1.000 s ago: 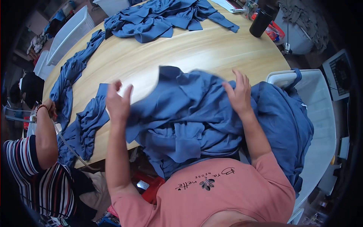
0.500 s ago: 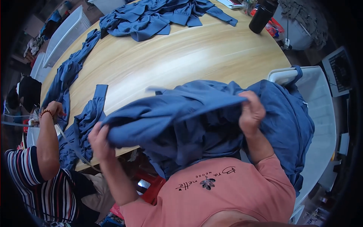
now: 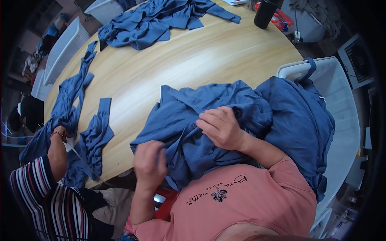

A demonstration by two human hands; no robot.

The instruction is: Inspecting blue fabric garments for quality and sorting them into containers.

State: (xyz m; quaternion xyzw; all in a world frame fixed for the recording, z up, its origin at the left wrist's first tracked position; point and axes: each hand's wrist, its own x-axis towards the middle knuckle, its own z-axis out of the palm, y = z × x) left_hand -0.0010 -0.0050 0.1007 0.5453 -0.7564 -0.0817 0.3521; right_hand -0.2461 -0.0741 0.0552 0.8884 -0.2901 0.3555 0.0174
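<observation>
Salmon-pink short-sleeved T-shirt (image 3: 257, 201) — bare forearms

Beyond the right hand (image 3: 221, 128), bare table (image 3: 209, 56) lies open. Farther off, a blue heap (image 3: 161, 18) and black bottle (image 3: 265, 14) block. Left of the left hand (image 3: 149, 162), 2 blue pieces (image 3: 94, 140) lie.

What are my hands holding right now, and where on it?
Both are on the blue shirt: the right hand presses its button front, the left hand grips cloth at its near edge.
</observation>
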